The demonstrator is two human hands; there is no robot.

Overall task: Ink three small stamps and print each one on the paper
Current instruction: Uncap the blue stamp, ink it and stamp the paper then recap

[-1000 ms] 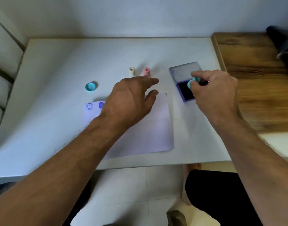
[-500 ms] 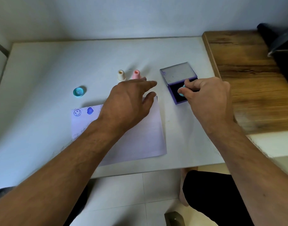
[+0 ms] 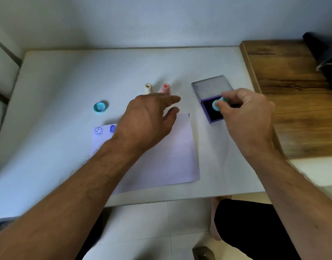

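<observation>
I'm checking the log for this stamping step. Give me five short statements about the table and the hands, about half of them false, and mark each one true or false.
1. The right hand pinches the teal stamp over the open ink pad. True.
2. The paper carries no prints. False: a smiley print and a solid blue print sit near its far left corner.
3. The left hand grips the pink stamp. False: it holds nothing, fingers straight, over the paper.
4. The cream stamp and the pink stamp stand upright side by side. True.
5. The teal cap lies on the paper. False: it lies on the table, beyond the paper's far left corner.
</observation>
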